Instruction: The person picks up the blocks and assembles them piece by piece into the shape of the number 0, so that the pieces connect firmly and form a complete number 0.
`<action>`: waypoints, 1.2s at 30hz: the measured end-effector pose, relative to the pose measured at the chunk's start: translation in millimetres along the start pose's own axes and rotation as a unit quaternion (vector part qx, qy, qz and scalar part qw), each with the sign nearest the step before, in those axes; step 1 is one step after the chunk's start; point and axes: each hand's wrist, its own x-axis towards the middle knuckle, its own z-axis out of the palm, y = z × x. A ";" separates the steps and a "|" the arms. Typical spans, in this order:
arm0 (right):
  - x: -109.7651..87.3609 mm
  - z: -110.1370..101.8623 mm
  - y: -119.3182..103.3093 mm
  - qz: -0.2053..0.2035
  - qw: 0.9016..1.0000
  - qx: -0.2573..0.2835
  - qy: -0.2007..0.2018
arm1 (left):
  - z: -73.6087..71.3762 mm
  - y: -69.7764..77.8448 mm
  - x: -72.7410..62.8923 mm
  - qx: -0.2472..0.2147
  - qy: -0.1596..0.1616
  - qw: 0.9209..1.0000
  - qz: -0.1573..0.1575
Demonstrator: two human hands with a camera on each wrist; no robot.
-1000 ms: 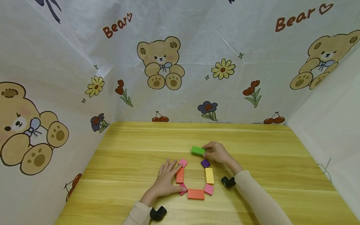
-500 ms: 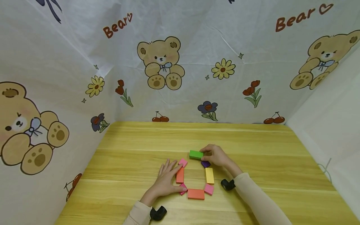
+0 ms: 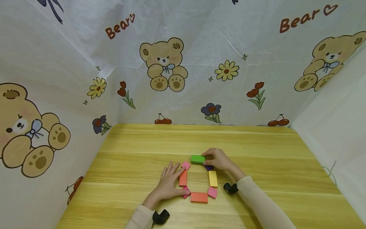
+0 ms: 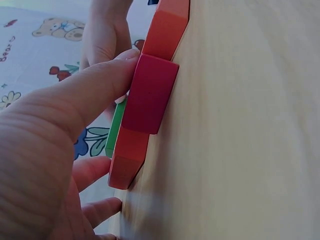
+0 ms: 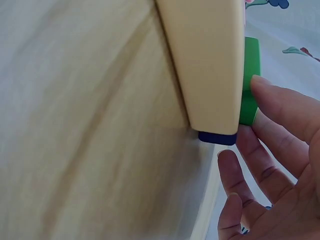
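Note:
My right hand (image 3: 219, 159) pinches the right end of a green block (image 3: 198, 159) between thumb and fingers. The green block is at the back of a ring of small blocks, close to a purple block (image 3: 209, 167) partly hidden by that hand. My left hand (image 3: 167, 184) lies along the ring's left side with fingers spread. Its thumb touches a dark pink block (image 4: 150, 95), and its index finger reaches a pink block (image 3: 186, 165). Between these two is an orange block (image 3: 183, 178). In the right wrist view, the thumb presses the green block behind the yellow block (image 5: 207, 65).
Another orange block (image 3: 199, 197) forms the near side, with a pink block (image 3: 212, 192) at the right corner. The wooden table (image 3: 137, 143) meets a bear-print cloth (image 3: 197, 89) at the back. Black devices (image 3: 161, 217) sit at both wrists.
The right hand has brought the green block toward the person and slightly left, down to the back of the ring, partly covering the purple block. The left hand stays where it was.

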 end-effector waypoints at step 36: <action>3.5 4.9 -1.8 0.001 0.999 -0.023 -0.023 | 1.7 -0.8 0.0 -0.001 -0.002 1.000 -0.009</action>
